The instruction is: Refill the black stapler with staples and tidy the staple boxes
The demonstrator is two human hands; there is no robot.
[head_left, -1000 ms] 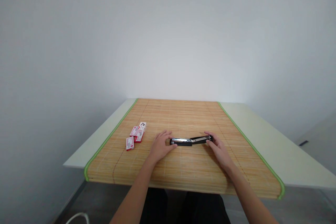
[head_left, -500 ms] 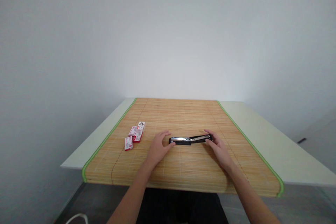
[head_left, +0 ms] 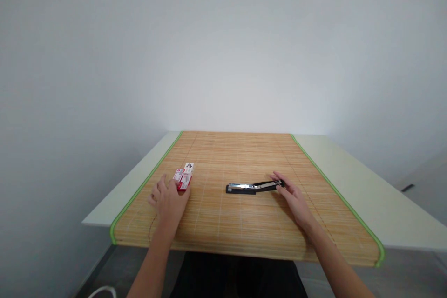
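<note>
A black and silver stapler (head_left: 241, 189), folded open almost flat, lies lengthwise on the bamboo mat. Its right end sits between the thumb and fingers of my right hand (head_left: 294, 199), which grips it lightly. My left hand (head_left: 170, 202) is over on the left with fingers spread and bent, palm down, just in front of the small red and white boxes (head_left: 186, 179). Its fingertips reach the near side of these boxes. One more small box seen earlier is hidden beneath this hand, so I cannot tell whether it is touched.
The bamboo mat (head_left: 240, 153) with green edging drapes over the front edge of a white table (head_left: 335, 172). A pale wall (head_left: 223, 46) rises behind the table. A white cable (head_left: 103, 290) shows on the floor at lower left.
My left hand has let go of the stapler's left end and moved left to the small boxes, covering the nearest one. My right hand stays at the stapler's right end.
</note>
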